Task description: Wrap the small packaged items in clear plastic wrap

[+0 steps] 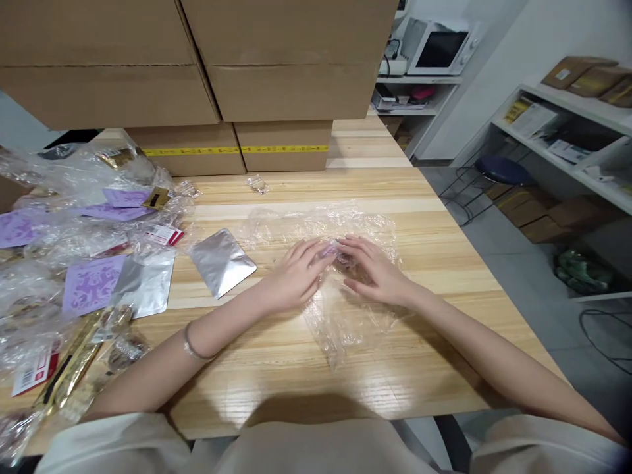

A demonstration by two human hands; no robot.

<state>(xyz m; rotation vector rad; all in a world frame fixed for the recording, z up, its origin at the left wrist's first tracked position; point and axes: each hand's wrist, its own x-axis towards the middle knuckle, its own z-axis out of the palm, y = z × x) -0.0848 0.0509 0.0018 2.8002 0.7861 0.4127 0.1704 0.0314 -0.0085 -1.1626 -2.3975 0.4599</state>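
Note:
A sheet of clear plastic wrap lies crumpled on the wooden table in front of me. On it, a small plastic-wrapped item with pinkish and dark patches sits between my hands; its kind is too covered to tell. My left hand closes on its left side, thumb and fingertips together. Curved around the right side is my right hand, with its fingertips on the item and its thumb lower down. A flat silver foil pouch rests on the table left of my left hand.
Clear plastic packages with purple cards and foil pouches crowd the table's left side. Cardboard boxes are stacked along the back. A small clear packet lies before them. At right are shelves and a stool.

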